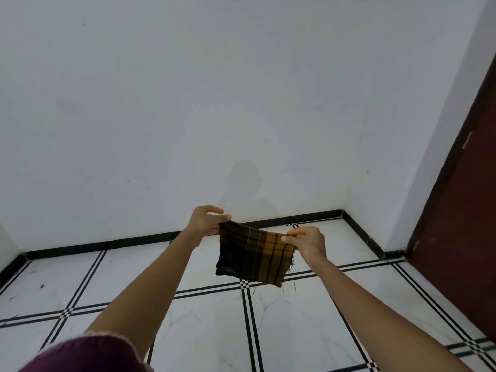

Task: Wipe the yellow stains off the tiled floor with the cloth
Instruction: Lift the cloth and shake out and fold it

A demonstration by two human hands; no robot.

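While it hangs in the air between two pinches, the cloth [255,253], a dark brown-and-ochre check with frayed threads at its lower edge, is stretched along its top hem and droops freely below the fingers, touching nothing else. The left hand [205,221] pinches the upper corner on its side between thumb and fingertips, and the right hand [307,241] pinches the opposite corner likewise, both arms reaching forward. Held thus, the cloth looks spread for folding or for choosing a clean face, though that is only a judgement. Well below the grip lies the tiled floor [204,331], white marbled squares bordered by double black lines. No yellow stain shows on the tiles in view, so wiping seems not yet begun. Beyond the hands a black skirting [107,244] meets a plain white wall [188,103]. Off to the right hand's side stands a dark red door [461,210]. Under the left forearm, nearest the camera, a maroon garment [88,353] intrudes.
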